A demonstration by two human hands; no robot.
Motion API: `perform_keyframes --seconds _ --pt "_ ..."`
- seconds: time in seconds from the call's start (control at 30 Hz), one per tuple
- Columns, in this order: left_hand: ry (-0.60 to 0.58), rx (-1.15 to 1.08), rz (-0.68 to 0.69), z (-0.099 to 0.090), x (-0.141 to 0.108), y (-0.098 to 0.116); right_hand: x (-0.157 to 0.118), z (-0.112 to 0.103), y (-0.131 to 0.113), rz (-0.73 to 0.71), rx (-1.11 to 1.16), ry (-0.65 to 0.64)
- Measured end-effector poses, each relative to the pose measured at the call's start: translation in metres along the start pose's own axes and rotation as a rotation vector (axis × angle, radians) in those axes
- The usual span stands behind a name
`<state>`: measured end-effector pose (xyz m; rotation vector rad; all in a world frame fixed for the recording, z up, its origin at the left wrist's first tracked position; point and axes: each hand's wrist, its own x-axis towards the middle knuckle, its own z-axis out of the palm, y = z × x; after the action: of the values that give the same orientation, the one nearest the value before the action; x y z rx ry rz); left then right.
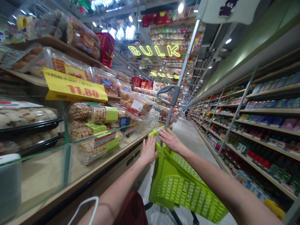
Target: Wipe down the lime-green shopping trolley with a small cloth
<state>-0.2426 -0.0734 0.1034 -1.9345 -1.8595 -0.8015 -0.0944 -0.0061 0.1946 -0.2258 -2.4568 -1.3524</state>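
Observation:
A bright green shopping cart (pixel 187 190) with a perforated basket stands in front of me. My left hand (pixel 149 150) rests on the cart's near left corner, its fingers stretched out. On the green handle edge beside the grey pole (pixel 181 73) lies my right hand (pixel 170 140), palm down with fingers extended. Neither hand wraps round anything. The two hands are close together but apart. The pole rises from the cart and carries a grey hook and a white sign with a bear picture.
Left, a glass-edged counter (pixel 82 175) holds packaged pastries and a yellow price sign (pixel 75 86). Long stocked shelves (pixel 269 131) line the right side. A tiled aisle (pixel 182 125) runs ahead, with a person (pixel 187 113) far off.

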Motion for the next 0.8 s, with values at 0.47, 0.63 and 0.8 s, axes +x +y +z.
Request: perform_keyframes --seconds 0.47,0.63,0.8 --pt "0.062 -0.046 -0.007 0.0 -0.006 0.008 0.004 -0.003 0.011 0.208 0.146 0.053" --pt "0.072 -0.024 -0.016 -0.007 -0.005 0.004 -0.004 0.002 -0.001 0.144 0.144 0.006" --pt "0.088 -0.025 -0.002 -0.01 -0.001 0.012 0.014 -0.013 0.028 0.38 0.09 0.104"
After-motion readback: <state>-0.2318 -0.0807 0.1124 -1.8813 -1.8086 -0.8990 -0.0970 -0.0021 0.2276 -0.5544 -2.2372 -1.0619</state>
